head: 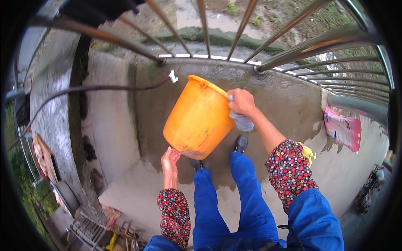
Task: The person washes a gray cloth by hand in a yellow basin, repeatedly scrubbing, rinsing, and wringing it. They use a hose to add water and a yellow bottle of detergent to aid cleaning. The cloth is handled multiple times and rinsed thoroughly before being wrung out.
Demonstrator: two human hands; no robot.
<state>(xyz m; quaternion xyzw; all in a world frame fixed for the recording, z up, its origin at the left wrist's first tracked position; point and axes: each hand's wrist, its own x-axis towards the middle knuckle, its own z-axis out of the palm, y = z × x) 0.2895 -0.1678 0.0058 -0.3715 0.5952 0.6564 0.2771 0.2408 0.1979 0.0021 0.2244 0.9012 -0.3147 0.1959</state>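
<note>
An orange plastic bucket (198, 119) is tilted in front of me, its rim towards the upper right and its scuffed, dirty base low down near my shoes. My right hand (241, 101) grips the rim at the right and also holds a grey cloth (241, 121), which hangs beside the bucket's wall. At the lower left edge of the base is my left hand (170, 158), palm up, its fingertips against or just under the bottom edge. The inside of the bucket is hidden. Both forearms wear patterned sleeve covers.
A dark hose (110, 88) with a white fitting (173, 76) reaches in from the left over wet concrete. Metal railings (205, 29) run along the far side. A pink printed bag (342, 128) lies at right, a yellow bottle top (308, 154) is behind my right sleeve, and a metal rack (89, 230) stands lower left.
</note>
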